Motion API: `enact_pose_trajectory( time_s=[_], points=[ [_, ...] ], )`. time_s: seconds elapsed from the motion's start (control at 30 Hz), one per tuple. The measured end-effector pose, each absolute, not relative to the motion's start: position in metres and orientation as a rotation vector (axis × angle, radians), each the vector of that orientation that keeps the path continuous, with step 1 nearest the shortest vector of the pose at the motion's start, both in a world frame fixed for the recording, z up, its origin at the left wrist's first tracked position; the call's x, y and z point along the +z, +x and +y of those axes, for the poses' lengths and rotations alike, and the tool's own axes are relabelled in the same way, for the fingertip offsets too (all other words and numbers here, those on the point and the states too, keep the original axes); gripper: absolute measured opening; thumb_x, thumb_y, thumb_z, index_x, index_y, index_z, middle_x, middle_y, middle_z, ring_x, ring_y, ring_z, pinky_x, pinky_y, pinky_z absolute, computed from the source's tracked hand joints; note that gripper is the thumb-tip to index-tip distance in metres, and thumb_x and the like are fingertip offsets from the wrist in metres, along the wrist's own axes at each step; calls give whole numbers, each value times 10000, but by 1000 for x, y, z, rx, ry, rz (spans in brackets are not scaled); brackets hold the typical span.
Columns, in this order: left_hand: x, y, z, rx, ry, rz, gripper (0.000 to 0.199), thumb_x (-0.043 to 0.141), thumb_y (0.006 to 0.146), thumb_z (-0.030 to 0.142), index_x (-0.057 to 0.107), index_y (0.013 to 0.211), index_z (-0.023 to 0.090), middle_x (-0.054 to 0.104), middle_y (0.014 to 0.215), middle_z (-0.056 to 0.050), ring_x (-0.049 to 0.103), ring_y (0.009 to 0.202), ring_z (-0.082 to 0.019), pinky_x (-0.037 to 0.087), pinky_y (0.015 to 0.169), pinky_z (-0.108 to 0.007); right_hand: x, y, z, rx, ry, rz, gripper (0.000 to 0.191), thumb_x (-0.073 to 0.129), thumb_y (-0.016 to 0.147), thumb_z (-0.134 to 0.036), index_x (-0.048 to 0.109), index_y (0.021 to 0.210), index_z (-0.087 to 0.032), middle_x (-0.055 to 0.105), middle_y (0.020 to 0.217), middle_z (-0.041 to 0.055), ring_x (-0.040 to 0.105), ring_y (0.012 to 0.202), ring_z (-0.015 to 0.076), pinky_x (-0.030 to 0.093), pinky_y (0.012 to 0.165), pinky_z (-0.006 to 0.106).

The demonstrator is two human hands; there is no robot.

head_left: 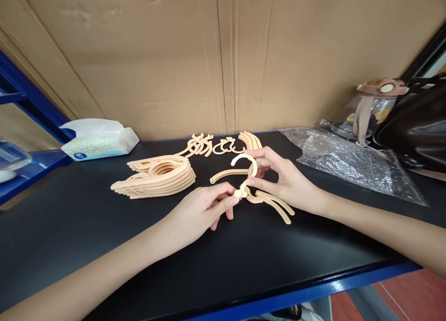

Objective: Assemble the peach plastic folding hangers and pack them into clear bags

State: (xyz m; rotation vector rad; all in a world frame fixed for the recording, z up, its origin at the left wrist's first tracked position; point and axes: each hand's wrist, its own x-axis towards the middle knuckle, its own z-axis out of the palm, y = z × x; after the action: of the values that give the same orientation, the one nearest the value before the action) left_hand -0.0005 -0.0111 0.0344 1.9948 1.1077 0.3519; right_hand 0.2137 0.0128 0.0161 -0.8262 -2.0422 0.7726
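Observation:
A cream plastic hanger hook (pixel 253 165) is held up between both hands above the black table. My left hand (pixel 209 205) pinches the knobbed base of the hook. With thumb and fingers, my right hand (pixel 275 172) grips its stem lower down the curve. Just below and behind them lie loose curved hanger arms (pixel 278 207), partly hidden by the fingers. Another hanger arm (pixel 228 173) rests behind the hook. To the left sits a neat stack of cream hanger pieces (pixel 160 179).
Along the back are a pile of small hooks (pixel 200 144) and a bundle of curved arms (pixel 250 140). A tissue pack (pixel 99 142) stands at the left. On the right lie a clear plastic bag (pixel 355 158), a water bottle (pixel 376 107) and a dark bag (pixel 414 126). Cardboard (pixel 156 56) walls the back.

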Motion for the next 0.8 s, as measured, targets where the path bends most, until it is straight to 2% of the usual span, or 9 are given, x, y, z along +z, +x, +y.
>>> enact_pose_trajectory(
  time_s=[0.2,0.47,0.63,0.8],
  points=[
    [30,0,-10,384,1692,1080,336,495,877,474,597,958,165,694,845,-41,629,542,-125,391,407,-181,17,215,13,767,-797,-2091,460,574,886,-294,393,1307,-252,616,834,-20,569,755,148,494,790,348],
    [30,1,-15,475,1541,1083,286,561,854,415,630,963,159,707,902,-63,687,645,-162,472,475,-203,22,214,9,722,-789,-2136,485,556,895,-266,359,1339,-269,610,832,-19,579,764,155,498,800,349],
    [30,3,-19,544,1577,1063,233,564,866,369,652,932,164,711,947,-62,677,880,-203,490,490,-185,25,215,7,690,-799,-2129,405,487,928,-260,380,1318,-250,624,844,-4,587,777,160,498,803,356],
    [31,5,-20,501,1484,1082,230,571,870,340,636,971,144,717,919,-64,688,770,-165,536,558,-214,19,214,13,783,-822,-2087,353,517,916,-285,433,1254,-234,646,830,-17,586,773,149,491,810,343]
  ],
)
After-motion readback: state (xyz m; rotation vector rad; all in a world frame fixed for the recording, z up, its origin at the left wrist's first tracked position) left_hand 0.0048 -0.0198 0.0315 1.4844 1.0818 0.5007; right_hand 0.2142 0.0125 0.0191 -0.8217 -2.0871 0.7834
